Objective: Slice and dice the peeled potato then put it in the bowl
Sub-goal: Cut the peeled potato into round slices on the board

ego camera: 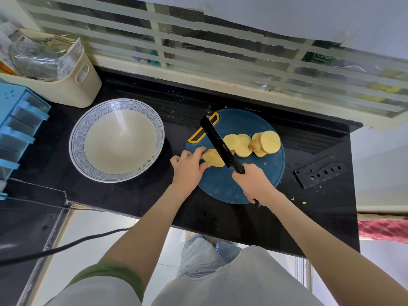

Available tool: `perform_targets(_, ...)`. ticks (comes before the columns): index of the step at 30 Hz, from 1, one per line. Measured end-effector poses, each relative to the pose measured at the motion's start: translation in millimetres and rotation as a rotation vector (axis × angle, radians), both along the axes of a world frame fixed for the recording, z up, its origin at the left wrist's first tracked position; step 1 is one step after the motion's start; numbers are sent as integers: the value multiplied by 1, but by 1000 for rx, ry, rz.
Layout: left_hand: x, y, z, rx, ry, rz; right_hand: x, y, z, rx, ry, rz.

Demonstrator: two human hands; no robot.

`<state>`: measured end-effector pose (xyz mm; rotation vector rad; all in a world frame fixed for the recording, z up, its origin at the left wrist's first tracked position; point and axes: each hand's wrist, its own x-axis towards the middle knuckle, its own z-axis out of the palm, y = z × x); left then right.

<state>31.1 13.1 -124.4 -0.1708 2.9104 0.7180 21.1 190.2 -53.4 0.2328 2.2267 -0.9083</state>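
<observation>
**White top, green-trimmed sleeve**

Both forearms are bare behind the left hand and right hand. Far back from the left hand, a short white sleeve ends in a green band. Between the arms show a white top and pale blue, faded trousers.
</observation>
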Motion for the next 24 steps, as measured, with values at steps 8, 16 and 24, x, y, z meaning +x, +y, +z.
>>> perform_targets(8,-3,0,-2,-145,-5,-60,-1,5,1,-5,21,-22)
perform_targets(16,-8,-15,6,-232,50,-170,-5,5,1,-33,56,-86)
perform_targets(24,-7,-7,5,-117,-96,-127,3,4,-6,15,59,-61)
